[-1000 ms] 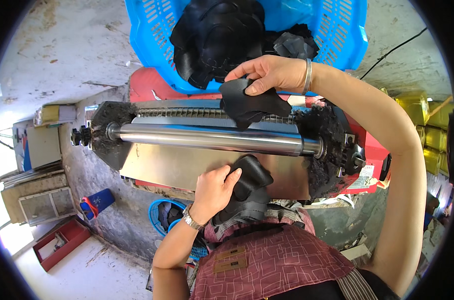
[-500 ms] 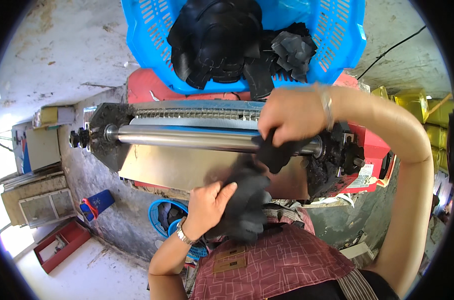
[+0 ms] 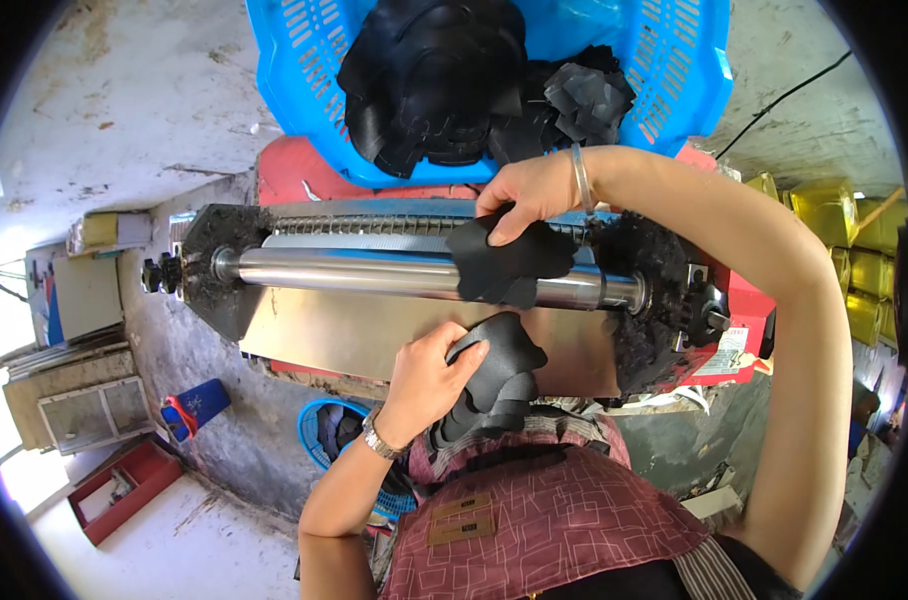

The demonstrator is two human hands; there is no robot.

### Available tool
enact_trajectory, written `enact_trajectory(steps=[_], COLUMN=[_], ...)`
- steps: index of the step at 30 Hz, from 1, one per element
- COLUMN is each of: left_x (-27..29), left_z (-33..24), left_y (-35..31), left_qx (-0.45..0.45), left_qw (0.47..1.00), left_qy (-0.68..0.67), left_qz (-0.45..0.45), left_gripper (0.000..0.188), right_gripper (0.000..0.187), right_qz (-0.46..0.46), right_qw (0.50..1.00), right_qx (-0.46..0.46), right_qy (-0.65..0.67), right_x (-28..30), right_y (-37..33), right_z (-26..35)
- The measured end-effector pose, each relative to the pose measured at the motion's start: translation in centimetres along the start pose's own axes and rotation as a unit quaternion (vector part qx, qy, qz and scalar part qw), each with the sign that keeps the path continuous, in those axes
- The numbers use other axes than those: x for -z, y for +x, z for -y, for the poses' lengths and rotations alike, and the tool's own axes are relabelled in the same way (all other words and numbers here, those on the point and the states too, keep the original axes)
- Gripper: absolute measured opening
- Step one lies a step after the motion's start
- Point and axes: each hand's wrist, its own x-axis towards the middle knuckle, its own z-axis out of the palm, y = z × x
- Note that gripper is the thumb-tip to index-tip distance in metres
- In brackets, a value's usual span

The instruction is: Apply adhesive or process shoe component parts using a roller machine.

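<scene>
Pinched in my right hand [image 3: 534,192] is a black leather piece [image 3: 514,262] with a wavy outline. It lies over the shiny steel roller [image 3: 364,272] of a machine, right of its middle. Nearer to me, my left hand [image 3: 429,382] is closed on a stack of similar black leather pieces [image 3: 502,372], thumb on top, just in front of the machine's metal plate [image 3: 319,335]. The stack's lower pieces fan out toward my apron. Whether the right-hand piece touches the roller I cannot tell.
Behind the machine stands a blue plastic basket [image 3: 709,85] heaped with black leather pieces [image 3: 434,80]. Dark knobs and greasy side housings [image 3: 219,235] flank the roller. A smaller blue basket [image 3: 309,430] is below on the left. Yellow containers [image 3: 824,212] stand at far right.
My right hand has moved left with its leather piece, which now lies flatter over the roller. My left hand has shifted slightly right and up, tilting the stack.
</scene>
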Motion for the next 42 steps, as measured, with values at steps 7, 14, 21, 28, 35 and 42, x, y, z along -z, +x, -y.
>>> enact_trajectory(steps=[7, 14, 21, 28, 35, 42], left_x=[0.4, -0.2, -0.3, 0.0, -0.7, 0.2], left_z=[0.0, -0.2, -1.3, 1.2, 0.4, 1.1], left_y=[0.4, 1.5, 1.2, 0.6, 0.3, -0.1], left_qx=[0.013, 0.015, 0.014, 0.026, -0.023, 0.023], left_qw=[0.996, 0.996, 0.998, 0.999, 0.991, 0.998], left_qy=[0.08, 0.083, 0.029, -0.038, -0.102, 0.057], left_qz=[0.026, -0.003, -0.051, 0.006, -0.079, -0.022], left_gripper=[0.038, 0.041, 0.034, 0.031, 0.027, 0.031], right_gripper=[0.028, 0.028, 0.029, 0.015, 0.024, 0.03], right_qz=[-0.049, 0.02, -0.011, -0.075, 0.029, -0.075], right_qw=[0.956, 0.995, 1.0, 0.945, 0.988, 0.98], right_qx=[0.103, 0.03, -0.012, 0.138, 0.039, 0.082], right_qy=[0.27, 0.089, 0.005, 0.287, 0.148, 0.165], right_x=[0.9, -0.3, -0.1, 1.2, 0.2, 2.0], right_y=[-1.8, 0.0, -0.1, -2.2, 0.4, -1.5], right_z=[1.3, 0.0, 0.1, 1.4, -0.6, 0.6])
